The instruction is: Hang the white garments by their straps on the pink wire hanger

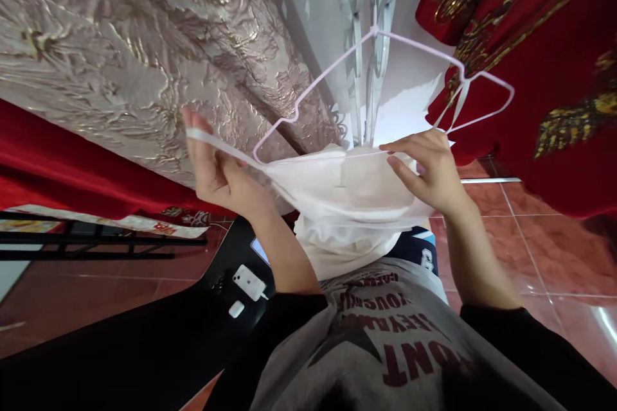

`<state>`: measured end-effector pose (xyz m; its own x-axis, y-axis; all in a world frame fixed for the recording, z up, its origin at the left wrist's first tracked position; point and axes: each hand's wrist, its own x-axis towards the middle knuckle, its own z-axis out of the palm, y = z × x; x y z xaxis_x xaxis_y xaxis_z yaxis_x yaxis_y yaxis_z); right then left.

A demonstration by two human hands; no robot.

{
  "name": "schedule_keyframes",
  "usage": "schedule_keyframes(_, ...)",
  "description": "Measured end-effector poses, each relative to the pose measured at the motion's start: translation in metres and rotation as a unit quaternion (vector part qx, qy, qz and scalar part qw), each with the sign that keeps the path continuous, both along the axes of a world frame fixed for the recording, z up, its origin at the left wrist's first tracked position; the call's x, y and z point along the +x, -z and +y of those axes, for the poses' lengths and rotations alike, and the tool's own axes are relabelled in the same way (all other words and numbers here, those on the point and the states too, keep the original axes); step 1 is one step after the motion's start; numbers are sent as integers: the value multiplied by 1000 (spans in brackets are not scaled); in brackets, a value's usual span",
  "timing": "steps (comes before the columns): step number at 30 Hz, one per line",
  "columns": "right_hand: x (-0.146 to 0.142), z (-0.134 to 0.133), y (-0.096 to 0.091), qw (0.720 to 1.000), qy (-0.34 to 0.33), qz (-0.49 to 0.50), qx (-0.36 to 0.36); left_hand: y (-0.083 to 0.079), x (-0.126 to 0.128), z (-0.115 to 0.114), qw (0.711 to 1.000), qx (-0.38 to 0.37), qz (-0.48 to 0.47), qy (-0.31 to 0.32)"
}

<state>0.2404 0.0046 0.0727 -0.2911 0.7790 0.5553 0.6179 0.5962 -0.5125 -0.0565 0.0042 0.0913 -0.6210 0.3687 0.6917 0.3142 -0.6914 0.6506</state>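
Blurred, the fingers of the left hand (pixel 212 173) extend along a taut strap (pixel 219 143), any pinch impossible to tell. Forefinger and thumb of the right hand (pixel 436 164) stand parted at the hanger (pixel 332 68), any grip hidden. Between both, the white garment (pixel 328 186) sags; the hook's (pixel 375 16) end is lost overhead.

We're in among the clothes here, a dress shop or a costume room, hard to say which! At ten o'clock, pale, gold-flowered fabric (pixel 168 45) drapes down in heavy folds. Swing to two, and there's deep red cloth (pixel 544 77), glittering with gold sequin-work! Between twelve and one, a pink hanger (pixel 375 31), a white garment (pixel 328 192) looped on by one strap. Down at four, glossy red floor tiles (pixel 563 308). And around seven, a black surface (pixel 144 340) with a phone (pixel 249 282) lying on it!
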Motion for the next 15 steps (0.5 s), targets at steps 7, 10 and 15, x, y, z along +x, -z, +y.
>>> schedule_keyframes(7, -15, -3, 7, 999, -42, -2, 15, 37, -1, -5, 942, -159, -159, 250)
schedule_keyframes(10, -26, -6, 11, 997, -65, 4, 37, 40, 28, -11, 919, -192, -193, 285)
schedule_keyframes(15, -16, -6, 25, 970, 97, 200, 95, 42, 59, -12, 932, -135, -180, 284)
